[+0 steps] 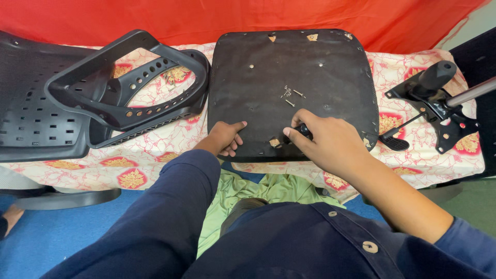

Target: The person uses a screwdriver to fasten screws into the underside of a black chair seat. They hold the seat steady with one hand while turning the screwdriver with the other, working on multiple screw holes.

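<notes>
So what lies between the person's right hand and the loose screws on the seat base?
In the head view, only bare black board of the seat base separates the right hand from the screws; nothing else lies on that stretch.

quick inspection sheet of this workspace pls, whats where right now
surface: table under a red and cream patterned cloth
job's things: black seat base lying flat with its underside up; loose screws on it
clutter: black chair back, curved black frame, chair mechanism with lever
grippers: left hand rests on the seat base near its front edge; right hand grips a small black tool
cables: nothing seen
surroundings: red cloth behind, blue floor
</notes>
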